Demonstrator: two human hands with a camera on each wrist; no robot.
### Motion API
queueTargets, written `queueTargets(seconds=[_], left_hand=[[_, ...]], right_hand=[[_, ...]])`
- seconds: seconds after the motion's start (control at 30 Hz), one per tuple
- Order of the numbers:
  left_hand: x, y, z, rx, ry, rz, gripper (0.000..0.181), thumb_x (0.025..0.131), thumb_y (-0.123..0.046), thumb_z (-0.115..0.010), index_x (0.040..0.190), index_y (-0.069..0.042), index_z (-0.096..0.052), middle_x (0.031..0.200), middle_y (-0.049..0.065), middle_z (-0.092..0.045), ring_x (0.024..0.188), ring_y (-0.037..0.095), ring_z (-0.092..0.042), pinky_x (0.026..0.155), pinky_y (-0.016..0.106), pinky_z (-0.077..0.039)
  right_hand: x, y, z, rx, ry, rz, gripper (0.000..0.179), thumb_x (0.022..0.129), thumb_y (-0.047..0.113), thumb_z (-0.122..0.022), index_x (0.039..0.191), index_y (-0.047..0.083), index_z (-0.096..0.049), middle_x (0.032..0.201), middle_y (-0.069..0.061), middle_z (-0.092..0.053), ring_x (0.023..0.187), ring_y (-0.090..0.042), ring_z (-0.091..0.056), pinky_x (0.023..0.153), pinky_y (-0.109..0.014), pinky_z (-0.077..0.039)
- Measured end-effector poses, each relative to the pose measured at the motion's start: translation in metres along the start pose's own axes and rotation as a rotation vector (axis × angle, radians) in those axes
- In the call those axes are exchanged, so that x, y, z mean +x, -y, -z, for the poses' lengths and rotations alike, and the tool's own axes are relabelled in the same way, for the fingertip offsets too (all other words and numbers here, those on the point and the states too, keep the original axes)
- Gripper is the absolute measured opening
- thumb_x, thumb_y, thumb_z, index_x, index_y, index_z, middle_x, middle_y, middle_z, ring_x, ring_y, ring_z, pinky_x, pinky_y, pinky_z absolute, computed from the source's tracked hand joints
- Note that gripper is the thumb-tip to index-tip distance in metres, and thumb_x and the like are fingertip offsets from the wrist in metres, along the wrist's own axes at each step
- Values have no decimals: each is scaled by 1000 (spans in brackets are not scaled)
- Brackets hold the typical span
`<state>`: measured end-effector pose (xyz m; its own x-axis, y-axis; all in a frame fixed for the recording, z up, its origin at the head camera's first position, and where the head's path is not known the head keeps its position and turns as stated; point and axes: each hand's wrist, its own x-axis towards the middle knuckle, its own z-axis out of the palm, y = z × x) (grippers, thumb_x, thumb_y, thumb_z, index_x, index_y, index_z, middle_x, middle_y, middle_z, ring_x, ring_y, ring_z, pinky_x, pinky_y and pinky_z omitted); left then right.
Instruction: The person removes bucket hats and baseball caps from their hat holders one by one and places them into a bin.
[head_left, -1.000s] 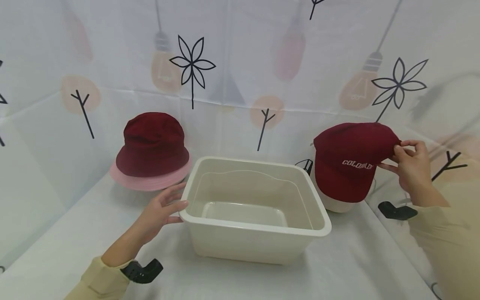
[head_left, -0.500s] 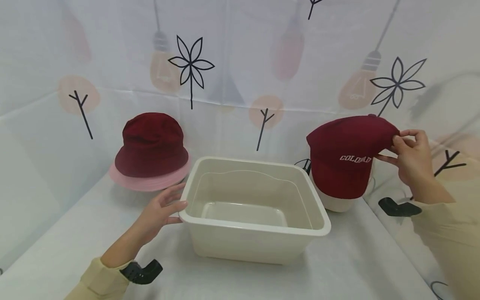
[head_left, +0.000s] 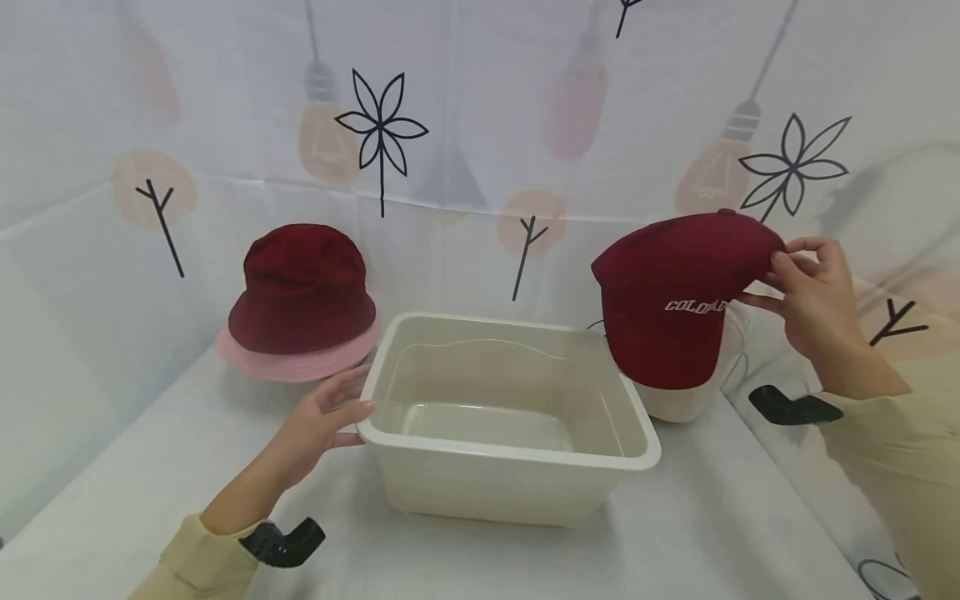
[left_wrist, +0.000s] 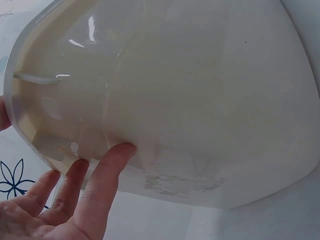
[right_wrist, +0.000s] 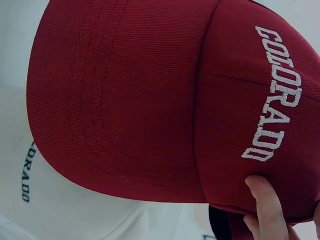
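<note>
- The red cap is at 2 o'clock from the tub, its brim pointing down toward 6 o'clock. It is likely light, with a soft, foldable crown, a stiffer brim and cloth that grips well; little about it seems fragile. The crown's edge beside the brim, or the brim itself, looks a good place to take hold.
- Its look: deep red fabric, white COLORADO lettering across the front, rows of stitching along the brim, a small button on top.
- The right hand, at 3 o'clock from the cap, pinches its side edge between thumb and fingers.
- Below and behind it sits a white cap with dark lettering; whether they touch, I cannot tell.
- The cream tub stands on the white surface.
- The left hand, at 9 o'clock, touches the tub's rim, fingers loosely spread.
- At 10 o'clock rests a dark red bucket hat over a pink brim.
</note>
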<state>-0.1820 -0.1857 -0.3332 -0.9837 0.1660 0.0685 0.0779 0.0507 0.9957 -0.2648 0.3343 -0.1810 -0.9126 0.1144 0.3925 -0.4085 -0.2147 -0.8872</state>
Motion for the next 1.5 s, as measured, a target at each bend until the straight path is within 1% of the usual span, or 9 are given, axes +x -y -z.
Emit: queueTargets(seconds=[0.13,0.23,0.47,0.63,0.87,1.13,1.3,1.4,1.5], left_hand=[[0,0,0,0,1,-1,64,90,-18,-61,145,-9,-29,140,23,-35,123,37,-42,83,43,-51],[0,0,0,4,3,-6,64,90,-18,-60,145,-9,-29,140,23,-36,123,37,-42,82,43,-52],[1,1,-1,3,-6,6,64,89,-18,-62,144,-10,-31,139,23,-37,122,36,-43,82,42,-52],[1,1,-1,8,-7,6,64,89,-19,-63,144,-9,-31,138,23,-38,121,37,-43,82,43,-52],[1,0,-1,1,-10,8,64,89,-19,-63,143,-10,-32,138,22,-38,121,37,-43,82,44,-51],[1,0,-1,6,-7,7,63,89,-20,-63,143,-10,-32,139,22,-38,122,37,-43,82,43,-51],[1,0,-1,10,-9,5,64,89,-20,-63,143,-9,-31,139,22,-38,122,37,-42,82,44,-51],[1,1,-1,9,-13,9,64,89,-19,-63,143,-10,-32,138,22,-38,121,37,-43,82,44,-52],[1,1,-1,10,-10,5,63,89,-19,-63,143,-10,-31,138,22,-38,121,38,-43,82,44,-51]], right_hand=[[0,-1,-10,61,42,28,21,93,2,-51,105,11,-36,105,-7,-50,80,-18,-66,54,-35,-56],[0,-2,-19,70,71,44,21,92,1,-52,104,10,-37,103,-7,-52,80,-18,-66,54,-35,-56],[-4,-5,-40,26,141,69,20,92,2,-53,103,9,-39,105,-7,-54,84,-17,-65,58,-33,-56],[-7,-9,-54,19,187,83,19,92,3,-53,104,9,-39,107,-7,-55,86,-17,-64,60,-32,-56],[-11,-17,-72,-14,241,97,15,94,5,-51,104,10,-40,106,-7,-56,88,-18,-62,63,-31,-56],[-12,-28,-91,-46,306,100,14,95,7,-50,105,11,-41,110,-6,-56,91,-18,-60,65,-30,-56],[-10,-40,-100,-22,417,130,11,97,2,-43,104,11,-43,113,-6,-54,93,-18,-60,67,-31,-56],[-9,-49,-106,-34,488,149,13,98,0,-40,104,11,-43,117,-7,-53,94,-18,-60,67,-31,-56],[-8,-57,-112,-72,543,151,14,98,1,-40,104,12,-43,122,-8,-51,98,-18,-59,68,-31,-56]])
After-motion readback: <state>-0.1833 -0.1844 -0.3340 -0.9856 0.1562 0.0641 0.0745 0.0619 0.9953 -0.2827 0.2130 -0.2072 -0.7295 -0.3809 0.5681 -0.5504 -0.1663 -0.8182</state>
